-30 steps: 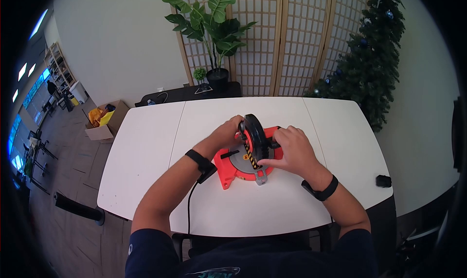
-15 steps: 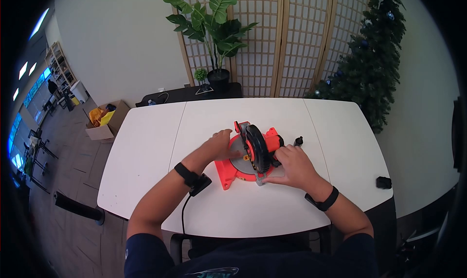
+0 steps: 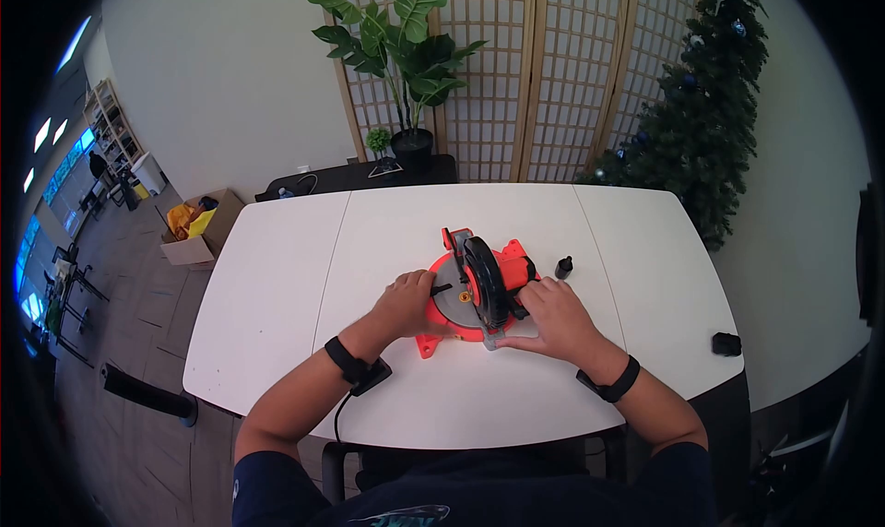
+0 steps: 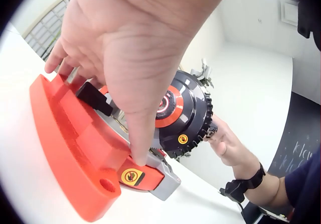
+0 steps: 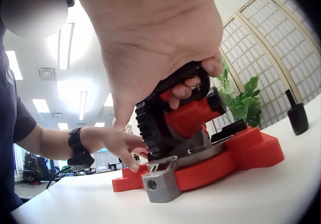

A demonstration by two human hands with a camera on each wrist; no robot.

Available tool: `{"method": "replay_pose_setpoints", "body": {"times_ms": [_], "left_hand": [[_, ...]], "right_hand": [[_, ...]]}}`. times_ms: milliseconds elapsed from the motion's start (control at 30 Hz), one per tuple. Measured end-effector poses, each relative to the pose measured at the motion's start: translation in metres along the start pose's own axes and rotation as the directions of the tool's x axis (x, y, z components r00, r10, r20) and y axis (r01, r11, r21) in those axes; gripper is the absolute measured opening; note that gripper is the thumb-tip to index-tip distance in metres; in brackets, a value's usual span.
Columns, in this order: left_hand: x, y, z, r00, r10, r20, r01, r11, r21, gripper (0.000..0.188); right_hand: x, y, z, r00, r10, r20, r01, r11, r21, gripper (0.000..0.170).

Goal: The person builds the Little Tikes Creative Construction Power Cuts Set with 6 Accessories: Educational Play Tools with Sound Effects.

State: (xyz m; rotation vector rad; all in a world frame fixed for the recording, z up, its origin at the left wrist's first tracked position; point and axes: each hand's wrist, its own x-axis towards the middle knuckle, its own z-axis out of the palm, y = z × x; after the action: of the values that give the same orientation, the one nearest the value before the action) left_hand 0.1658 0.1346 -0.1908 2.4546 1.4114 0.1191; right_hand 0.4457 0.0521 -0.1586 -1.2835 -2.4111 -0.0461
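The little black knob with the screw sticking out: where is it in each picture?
Head: right of the middle, black screw knob on the white table, right of the orange-red and black saw.
Left wrist: I can't see it here.
Right wrist: near the right edge, black screw knob with its threaded end up.
Shared landmark: the saw, in all three.

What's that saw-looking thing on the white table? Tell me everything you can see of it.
The saw has a red base with a grey disc and grey front piece, a round black guard with a ridged edge and an orange ring, and a black loop handle. Yellow labels mark base and guard; it all looks like plastic. It stands upright on its base on the white table. The right hand grips the handle; the left hand touches the base.
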Motion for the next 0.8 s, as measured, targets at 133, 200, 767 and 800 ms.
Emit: {"method": "replay_pose_setpoints", "body": {"times_ms": [133,200,767,800], "left_hand": [[-0.001,0.004,0.002,1.000,-0.018,-0.014,0.019,1.000,0.013,0.111],[0.000,0.002,0.005,1.000,-0.011,-0.014,0.011,1.000,0.022,0.113],[-0.001,0.004,0.004,1.000,0.010,-0.005,-0.010,0.999,0.048,0.113],[-0.001,0.004,0.005,1.000,0.010,-0.007,-0.010,0.999,0.047,0.113]], "right_hand": [[0.000,0.004,-0.001,0.999,-0.013,0.031,0.013,1.000,-0.013,0.053],[-0.001,0.010,-0.002,0.999,-0.039,0.005,0.039,0.999,0.012,0.046],[0.042,0.011,-0.043,0.947,0.061,-0.316,0.003,0.980,0.197,0.031],[0.043,0.012,-0.041,0.935,0.105,-0.340,-0.031,0.976,0.217,0.033]]}}
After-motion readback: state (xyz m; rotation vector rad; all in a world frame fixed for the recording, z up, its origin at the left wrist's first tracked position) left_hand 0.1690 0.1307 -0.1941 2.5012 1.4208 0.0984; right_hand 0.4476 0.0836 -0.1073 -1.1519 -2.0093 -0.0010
